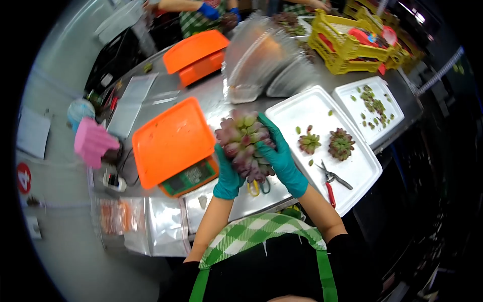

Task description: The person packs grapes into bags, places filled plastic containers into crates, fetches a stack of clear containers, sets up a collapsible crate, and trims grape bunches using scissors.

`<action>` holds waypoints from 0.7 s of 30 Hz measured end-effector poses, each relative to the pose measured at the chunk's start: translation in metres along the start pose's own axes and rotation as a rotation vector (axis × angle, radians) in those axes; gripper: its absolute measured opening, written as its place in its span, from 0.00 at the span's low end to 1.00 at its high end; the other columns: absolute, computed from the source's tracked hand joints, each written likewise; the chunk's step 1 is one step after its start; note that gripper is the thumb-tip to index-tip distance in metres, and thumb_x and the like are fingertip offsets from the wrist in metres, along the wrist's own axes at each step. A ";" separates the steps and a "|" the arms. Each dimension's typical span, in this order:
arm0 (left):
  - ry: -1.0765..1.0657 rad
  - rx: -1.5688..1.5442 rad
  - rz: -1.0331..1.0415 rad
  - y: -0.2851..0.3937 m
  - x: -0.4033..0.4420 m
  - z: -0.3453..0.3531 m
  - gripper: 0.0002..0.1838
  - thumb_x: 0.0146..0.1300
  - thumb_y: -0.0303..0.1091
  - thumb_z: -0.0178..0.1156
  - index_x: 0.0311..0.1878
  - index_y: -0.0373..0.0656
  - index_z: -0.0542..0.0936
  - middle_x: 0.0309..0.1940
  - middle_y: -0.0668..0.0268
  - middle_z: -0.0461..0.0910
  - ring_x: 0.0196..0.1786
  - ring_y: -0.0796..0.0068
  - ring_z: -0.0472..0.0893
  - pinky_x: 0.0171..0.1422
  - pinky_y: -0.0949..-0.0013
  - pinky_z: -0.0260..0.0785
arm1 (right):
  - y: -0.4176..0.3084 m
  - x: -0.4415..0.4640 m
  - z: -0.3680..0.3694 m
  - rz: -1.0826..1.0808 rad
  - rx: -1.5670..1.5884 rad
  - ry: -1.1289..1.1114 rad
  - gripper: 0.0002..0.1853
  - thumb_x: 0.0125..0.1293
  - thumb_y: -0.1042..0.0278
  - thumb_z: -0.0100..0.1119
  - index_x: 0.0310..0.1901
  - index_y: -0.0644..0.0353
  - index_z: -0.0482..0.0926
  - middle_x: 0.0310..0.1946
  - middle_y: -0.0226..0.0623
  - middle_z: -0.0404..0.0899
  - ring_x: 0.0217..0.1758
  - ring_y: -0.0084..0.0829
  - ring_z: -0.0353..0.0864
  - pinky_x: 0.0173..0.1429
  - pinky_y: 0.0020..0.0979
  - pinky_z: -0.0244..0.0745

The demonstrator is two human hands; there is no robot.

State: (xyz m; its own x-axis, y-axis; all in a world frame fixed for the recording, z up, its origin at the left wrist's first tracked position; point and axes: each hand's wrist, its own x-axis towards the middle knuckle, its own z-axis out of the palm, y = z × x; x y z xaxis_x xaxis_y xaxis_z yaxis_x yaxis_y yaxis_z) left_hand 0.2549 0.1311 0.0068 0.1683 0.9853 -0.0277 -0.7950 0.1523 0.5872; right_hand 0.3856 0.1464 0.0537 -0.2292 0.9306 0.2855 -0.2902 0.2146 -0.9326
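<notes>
A big purple-green succulent (245, 142) is held between my two green-gloved hands above the metal table. My left hand (228, 176) is wrapped round its lower left side. Against its right side presses my right hand (285, 162), fingers curled at the edge of the leaves. Just below the plant show yellow and dark green scissor handles (258, 187), partly hidden. To the right, a white tray (288, 109) carries a small green succulent (309, 144), a darker rosette succulent (341, 145), loose leaves and red-handled pruning shears (329, 175).
An orange-topped scale (173, 138) stands left of my hands, with another orange scale (193, 53) behind it. Clear plastic containers (266, 60) are stacked at the back. A second white tray (347, 93) holds leaves; yellow crates (337, 45) stand beyond. Plastic bags (166, 221) lie front left. Co-workers stand opposite.
</notes>
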 end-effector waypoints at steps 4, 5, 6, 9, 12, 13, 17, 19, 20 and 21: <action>-0.055 -0.502 0.283 0.030 -0.032 -0.015 0.39 0.57 0.65 0.37 0.66 0.51 0.49 0.62 0.58 0.55 0.61 0.57 0.62 0.63 0.54 0.57 | -0.001 -0.015 0.056 0.017 -0.097 -0.213 0.35 0.54 0.68 0.60 0.63 0.59 0.55 0.56 0.43 0.62 0.59 0.33 0.62 0.60 0.29 0.59; -0.092 -0.516 0.324 0.035 -0.038 -0.018 0.37 0.58 0.63 0.37 0.66 0.51 0.48 0.62 0.58 0.55 0.60 0.57 0.63 0.62 0.54 0.58 | -0.003 -0.017 0.063 0.004 -0.191 -0.237 0.34 0.55 0.67 0.59 0.62 0.59 0.55 0.56 0.43 0.62 0.59 0.33 0.63 0.60 0.30 0.59; -0.130 -0.531 0.363 0.040 -0.044 -0.022 0.35 0.59 0.60 0.37 0.66 0.52 0.47 0.63 0.58 0.54 0.60 0.56 0.63 0.61 0.53 0.59 | -0.005 -0.019 0.067 -0.011 -0.283 -0.256 0.33 0.55 0.66 0.58 0.62 0.58 0.56 0.55 0.43 0.62 0.58 0.34 0.63 0.60 0.30 0.59; -0.277 -0.622 0.243 0.053 -0.055 -0.027 0.40 0.53 0.65 0.35 0.65 0.50 0.49 0.58 0.55 0.58 0.56 0.52 0.64 0.58 0.50 0.59 | 0.003 -0.022 0.070 -0.074 -0.343 -0.224 0.29 0.58 0.65 0.55 0.61 0.58 0.59 0.55 0.43 0.63 0.57 0.35 0.65 0.60 0.32 0.58; -0.295 -0.765 0.147 0.060 -0.058 -0.030 0.44 0.49 0.71 0.34 0.63 0.48 0.54 0.51 0.55 0.63 0.50 0.51 0.66 0.53 0.50 0.60 | 0.016 -0.022 0.066 -0.122 -0.389 -0.144 0.22 0.61 0.67 0.50 0.58 0.58 0.63 0.55 0.40 0.64 0.57 0.32 0.65 0.60 0.31 0.59; -0.301 -0.742 0.140 0.060 -0.058 -0.031 0.44 0.50 0.71 0.35 0.63 0.48 0.55 0.49 0.56 0.64 0.49 0.52 0.66 0.52 0.51 0.60 | 0.017 -0.023 0.066 -0.100 -0.346 -0.134 0.22 0.61 0.67 0.50 0.58 0.58 0.63 0.55 0.39 0.64 0.57 0.31 0.65 0.60 0.31 0.59; -0.579 -0.844 0.010 0.060 -0.041 -0.039 0.41 0.53 0.70 0.36 0.60 0.47 0.57 0.47 0.58 0.65 0.45 0.56 0.67 0.49 0.55 0.62 | 0.009 -0.024 0.068 -0.138 -0.413 -0.115 0.20 0.59 0.74 0.51 0.54 0.58 0.68 0.52 0.38 0.68 0.56 0.32 0.67 0.59 0.29 0.60; -0.586 -0.823 -0.026 0.058 -0.036 -0.036 0.37 0.56 0.66 0.36 0.60 0.48 0.58 0.46 0.59 0.64 0.43 0.60 0.67 0.48 0.58 0.63 | 0.002 -0.023 0.067 -0.196 -0.477 -0.122 0.19 0.58 0.77 0.52 0.53 0.58 0.69 0.51 0.38 0.69 0.54 0.32 0.68 0.58 0.29 0.62; -0.523 -0.753 -0.011 0.058 -0.036 -0.034 0.34 0.58 0.64 0.37 0.60 0.49 0.58 0.45 0.61 0.65 0.43 0.62 0.67 0.48 0.60 0.64 | -0.003 -0.020 0.067 -0.227 -0.505 -0.128 0.19 0.57 0.78 0.52 0.52 0.58 0.70 0.50 0.38 0.70 0.54 0.32 0.69 0.57 0.28 0.63; -0.328 -0.565 0.077 0.061 -0.046 -0.032 0.31 0.60 0.59 0.37 0.61 0.51 0.57 0.45 0.63 0.65 0.42 0.66 0.67 0.48 0.63 0.65 | -0.006 -0.018 0.067 -0.256 -0.532 -0.136 0.18 0.57 0.79 0.52 0.51 0.59 0.71 0.49 0.38 0.71 0.53 0.32 0.70 0.56 0.28 0.64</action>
State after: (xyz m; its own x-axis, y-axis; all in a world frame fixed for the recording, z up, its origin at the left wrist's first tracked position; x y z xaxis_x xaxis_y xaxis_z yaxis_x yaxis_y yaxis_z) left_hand 0.1801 0.0979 0.0176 0.1965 0.9341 0.2979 -0.9805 0.1871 0.0603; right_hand 0.3292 0.1086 0.0694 -0.3400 0.7910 0.5086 0.1446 0.5783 -0.8029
